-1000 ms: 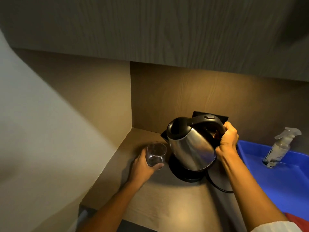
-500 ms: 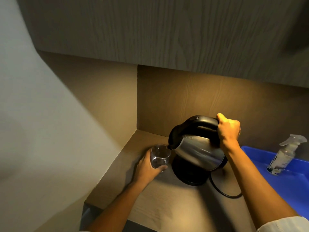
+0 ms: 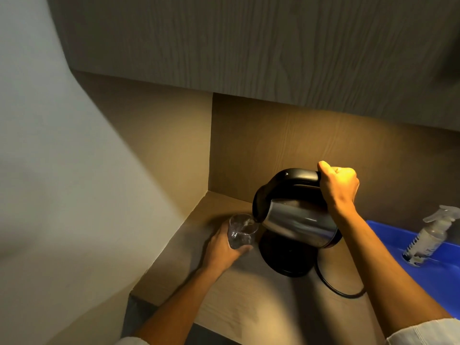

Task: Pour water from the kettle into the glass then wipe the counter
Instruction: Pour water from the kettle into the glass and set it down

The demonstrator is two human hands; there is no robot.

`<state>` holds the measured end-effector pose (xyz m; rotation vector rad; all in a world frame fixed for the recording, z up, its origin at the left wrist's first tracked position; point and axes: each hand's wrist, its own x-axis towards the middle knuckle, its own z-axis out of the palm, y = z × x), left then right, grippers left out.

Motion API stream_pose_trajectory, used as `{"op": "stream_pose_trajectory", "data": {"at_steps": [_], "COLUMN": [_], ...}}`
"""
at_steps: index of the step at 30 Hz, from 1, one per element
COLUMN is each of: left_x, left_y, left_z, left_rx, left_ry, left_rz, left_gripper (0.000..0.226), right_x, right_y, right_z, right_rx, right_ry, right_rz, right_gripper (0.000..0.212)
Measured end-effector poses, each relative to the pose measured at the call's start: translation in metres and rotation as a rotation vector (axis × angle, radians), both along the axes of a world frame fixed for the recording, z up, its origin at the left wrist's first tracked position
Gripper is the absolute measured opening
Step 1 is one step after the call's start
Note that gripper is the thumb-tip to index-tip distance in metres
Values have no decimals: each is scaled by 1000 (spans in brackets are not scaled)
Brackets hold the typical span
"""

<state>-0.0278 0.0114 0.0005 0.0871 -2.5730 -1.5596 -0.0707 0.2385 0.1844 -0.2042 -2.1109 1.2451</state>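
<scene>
Pour step is underway, wipe not started. Right hand [image 3: 339,185] is wrapping closed around the black handle of the kettle [image 3: 298,220], tipping it hard to the left so the spout is sitting right at the rim of the glass [image 3: 241,231]. Left hand [image 3: 222,247] is curling around the glass from the left side, fingers closed on its lower wall, glass sitting at or just above the counter [image 3: 249,307], can't tell which. A bit of water seems to be glinting inside the glass, fill level is looking low, stream itself too blurred to confirm.

Kettle is lifted off its round black base [image 3: 286,257], cord [image 3: 338,290] looping out to the right. Left to do: finish filling, return the kettle to its base, wipe the counter. No cloth showing clearly.

Materials: kettle body is brushed shiny steel, rounded, with a matte black plastic lid and handle. Glass is clear, thin-walled, a short tumbler shape. Counter is a pale woodgrain laminate, flat and matte. Blue tray [image 3: 423,270] at right is smooth plastic, holding a clear spray bottle [image 3: 428,237] leaning inside it
</scene>
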Motion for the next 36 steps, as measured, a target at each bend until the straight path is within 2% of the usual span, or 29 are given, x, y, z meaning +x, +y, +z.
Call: {"op": "stream_pose_trajectory", "data": {"at_steps": [5, 14, 19, 23, 26, 30, 36], "left_x": [0, 0, 0, 0, -1, -2, -3], "left_y": [0, 1, 1, 1, 1, 2, 3], "left_z": [1, 0, -1, -2, -3, -5, -10], "left_rx": [9, 8, 18, 31, 22, 38, 28], "left_ry": [-26, -21, -16, -13, 6, 4, 15], "left_rz": [-18, -22, -33, -32, -30, -34, -8], "left_gripper": [97, 93, 92, 91, 93, 96, 102], "right_x": [-2, -1, -1, -9, -10, -7, -4], "right_y": [1, 9, 12, 21, 30, 39, 50], "right_z": [0, -6, -15, -20, -29, -44, -77], "right_rx": [3, -97, -86, -144, -346, -723, -1024], "right_ry": [44, 37, 71, 10, -50, -56, 53], "right_rz": [17, -14, 9, -76, -111, -50, -19], "right_gripper": [51, 45, 45, 41, 39, 20, 25]}}
